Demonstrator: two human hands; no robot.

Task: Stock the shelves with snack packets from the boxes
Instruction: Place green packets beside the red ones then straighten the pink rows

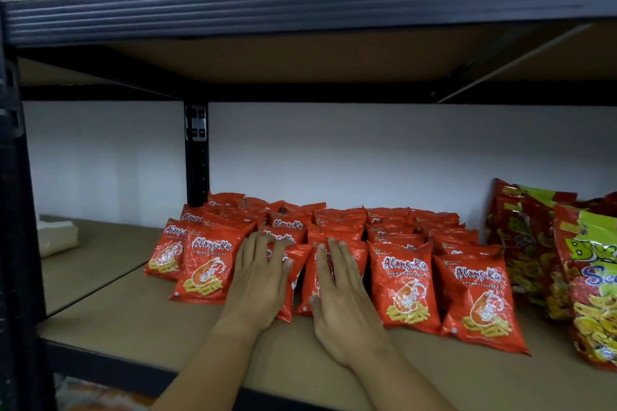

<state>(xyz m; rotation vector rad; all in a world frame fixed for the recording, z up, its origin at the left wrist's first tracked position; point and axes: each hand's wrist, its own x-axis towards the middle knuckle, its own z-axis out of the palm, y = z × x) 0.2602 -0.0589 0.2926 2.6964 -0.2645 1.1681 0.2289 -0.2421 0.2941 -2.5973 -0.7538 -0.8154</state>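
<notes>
Snack packets (pixel 405 287), red prawn-cracker bags, stand in leaning rows on the shelf (pixel 140 317) right under and beyond my hands.

Nearest to me:
- Left hand (pixel 258 280) and right hand (pixel 339 300) lie flat, fingers straight and a little spread, each pressed on the face of a front-row packet. Neither grips anything. The two hands sit side by side with a narrow gap between them.
- My read: flat palms tamp the front bags back against the ones behind, so the row leans evenly and stays put. Pinching would crease the puffed bags; pressing squares them.

Front row, counted:
- I make out five red fronts: one left of the left hand, one under each hand, two right of the right hand. A sixth peeks out further left, half a step behind.

Beyond the fingertips:
- More red packets overlap like shingles, several rows deep, about four columns wide. They overlap too much for an exact count; over twenty is my guess.
- Labels face out, likely so a shopper can read them.

Right of the right hand, well apart:
- Bigger green-and-red bags (pixel 587 280) stand upright in their own group. At least three show; the frame edge cuts off the rest.

Left of the left hand, far back:
- One pale wrapped bundle (pixel 56 237) on the neighbouring shelf bay.

No boxes in view. Bare shelf remains left of the left hand, so stocking looks unfinished.
</notes>
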